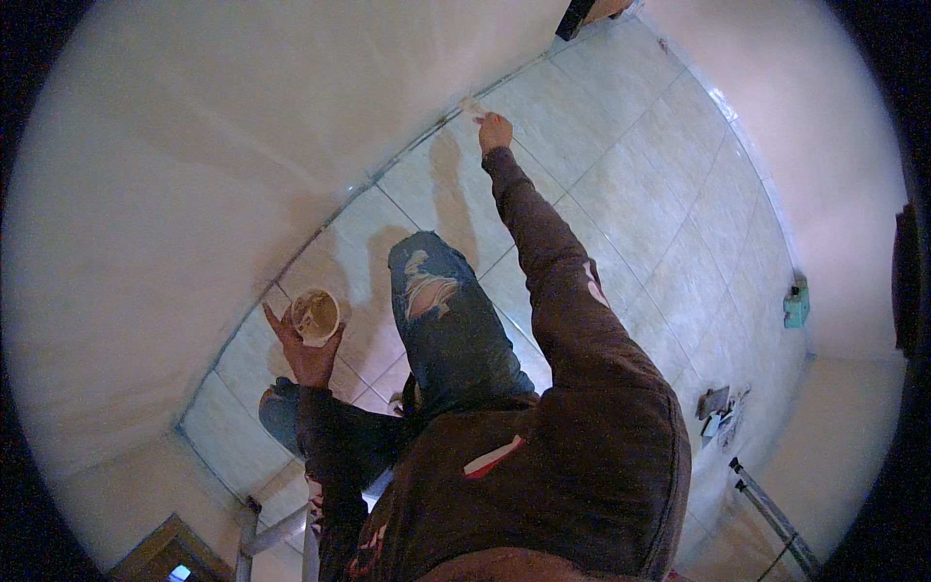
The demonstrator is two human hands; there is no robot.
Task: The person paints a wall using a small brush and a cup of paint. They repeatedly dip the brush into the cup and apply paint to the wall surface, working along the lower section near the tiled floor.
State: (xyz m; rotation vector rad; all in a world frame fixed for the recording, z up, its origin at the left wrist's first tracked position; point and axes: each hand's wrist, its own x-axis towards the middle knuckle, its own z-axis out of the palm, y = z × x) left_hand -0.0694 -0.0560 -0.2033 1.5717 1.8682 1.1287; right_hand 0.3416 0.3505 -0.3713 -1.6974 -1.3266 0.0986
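My left hand (311,356) holds a small round tub (315,317) with pale residue or paste inside, close to the wall at the left. My right arm is stretched far forward. At its end my right hand (496,132) is closed around a small pale tool (473,108), whose kind I cannot tell; its far end meets the foot of the wall (349,94), where a dark gap runs along the edge of the tiled floor (618,153). My bent knee in torn jeans (436,291) is between my two arms.
A green box-shaped object (796,304) stands by the right wall. Flat tools or scraps (714,411) lie on the tiles at the lower right, near metal ladder legs (774,513). Another metal frame (273,535) stands at the lower left. A dark-edged object (578,18) is at the top.
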